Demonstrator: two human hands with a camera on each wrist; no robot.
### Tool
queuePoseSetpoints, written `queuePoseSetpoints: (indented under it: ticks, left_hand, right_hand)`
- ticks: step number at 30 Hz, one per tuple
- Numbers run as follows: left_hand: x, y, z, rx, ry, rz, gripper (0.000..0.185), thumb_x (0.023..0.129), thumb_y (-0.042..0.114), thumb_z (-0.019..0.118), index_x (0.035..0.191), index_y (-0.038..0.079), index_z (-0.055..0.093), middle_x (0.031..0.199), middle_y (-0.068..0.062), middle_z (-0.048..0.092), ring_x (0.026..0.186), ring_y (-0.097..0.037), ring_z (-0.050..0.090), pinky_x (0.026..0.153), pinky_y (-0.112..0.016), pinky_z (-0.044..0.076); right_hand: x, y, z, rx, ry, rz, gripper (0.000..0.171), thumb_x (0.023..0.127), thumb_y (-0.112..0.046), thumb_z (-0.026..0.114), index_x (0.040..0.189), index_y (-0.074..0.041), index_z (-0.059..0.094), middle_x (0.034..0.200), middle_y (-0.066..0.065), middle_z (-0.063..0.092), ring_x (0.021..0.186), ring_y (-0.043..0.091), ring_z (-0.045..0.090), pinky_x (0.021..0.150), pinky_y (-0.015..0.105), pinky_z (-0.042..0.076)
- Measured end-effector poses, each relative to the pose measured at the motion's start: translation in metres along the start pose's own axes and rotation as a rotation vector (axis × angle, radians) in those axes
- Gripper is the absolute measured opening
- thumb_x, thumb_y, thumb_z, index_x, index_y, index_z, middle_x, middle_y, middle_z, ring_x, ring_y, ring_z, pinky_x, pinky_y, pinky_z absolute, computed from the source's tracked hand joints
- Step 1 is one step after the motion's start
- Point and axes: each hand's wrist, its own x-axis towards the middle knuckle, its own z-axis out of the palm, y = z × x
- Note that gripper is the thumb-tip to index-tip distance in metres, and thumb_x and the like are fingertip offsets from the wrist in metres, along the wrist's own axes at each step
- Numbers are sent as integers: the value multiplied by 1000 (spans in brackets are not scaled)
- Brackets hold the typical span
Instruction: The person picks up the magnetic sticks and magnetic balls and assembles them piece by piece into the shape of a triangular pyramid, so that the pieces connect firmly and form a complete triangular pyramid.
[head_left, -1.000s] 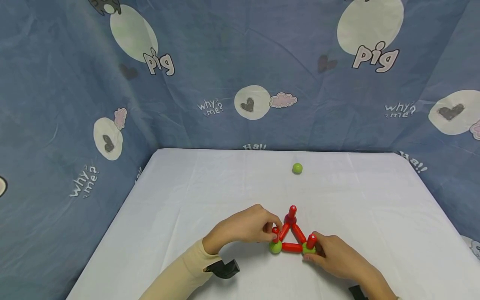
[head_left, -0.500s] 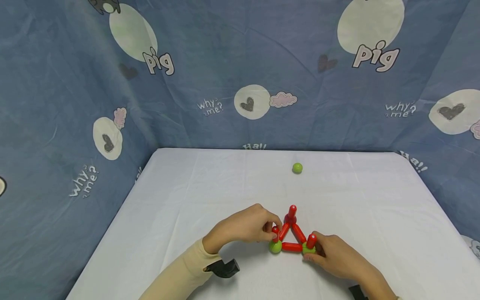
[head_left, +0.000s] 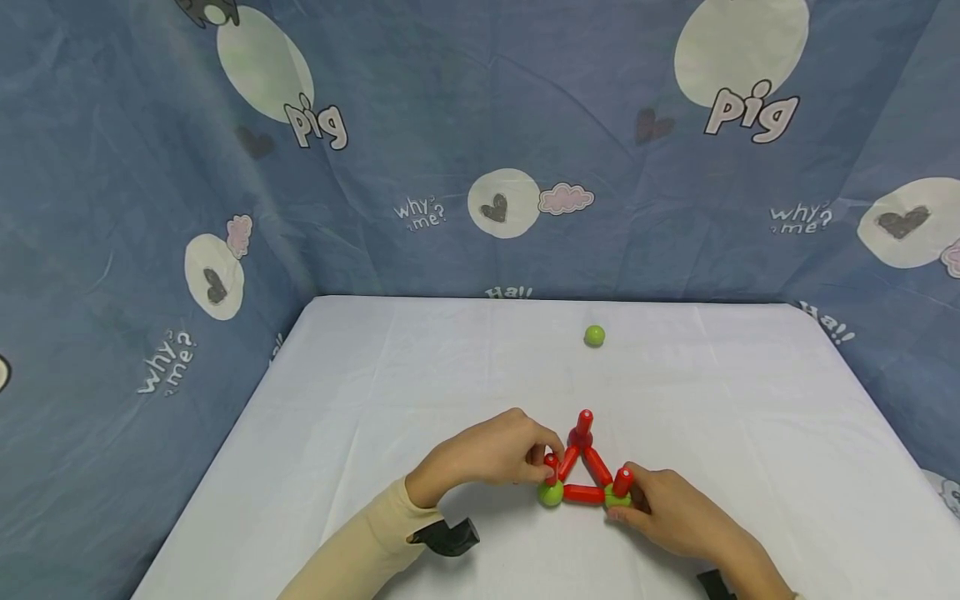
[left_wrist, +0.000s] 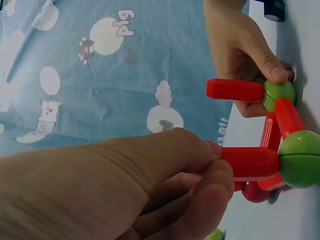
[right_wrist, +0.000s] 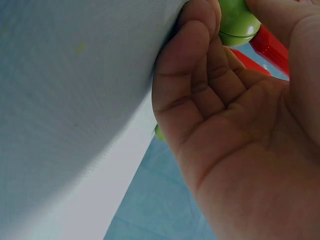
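While both hands (head_left: 487, 458) grip red-green frame (head_left: 583, 479), nothing moved since prev.

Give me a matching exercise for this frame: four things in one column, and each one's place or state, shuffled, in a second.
Things:
1. left hand
2. right hand
3. lone green ball
4. red rod triangle

Places or states:
A. apart, far side of the white table
B. lying flat between both hands
C. pinches the upright red rod at the near-left corner
D. grips the green ball at the near-right corner

Pairs: 1-C, 2-D, 3-A, 4-B
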Motion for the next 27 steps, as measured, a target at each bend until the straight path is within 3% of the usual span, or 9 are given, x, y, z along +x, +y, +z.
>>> queuePoseSetpoints:
  ticks: [20, 27]
  left_hand:
    - [0, -5, 10, -53, 17, -14, 17, 92, 14, 73, 109, 16, 76, 66, 13, 57, 59, 1, 48, 57, -13, 40]
    - [-4, -14, 19, -127, 13, -78, 40, 94, 23, 75, 132, 17, 66, 79, 14, 63, 66, 1, 57, 63, -15, 49]
  right_hand:
    - [-1, 0, -1, 17, -14, -25, 34, 86, -46, 79, 98, -19, 62, 63, -11, 49, 55, 2, 42, 52, 19, 36]
    - [-2, -2, -1, 18, 4, -41, 33, 87, -44, 78, 97, -19, 61, 64, -12, 50, 56, 2, 43, 52, 20, 37]
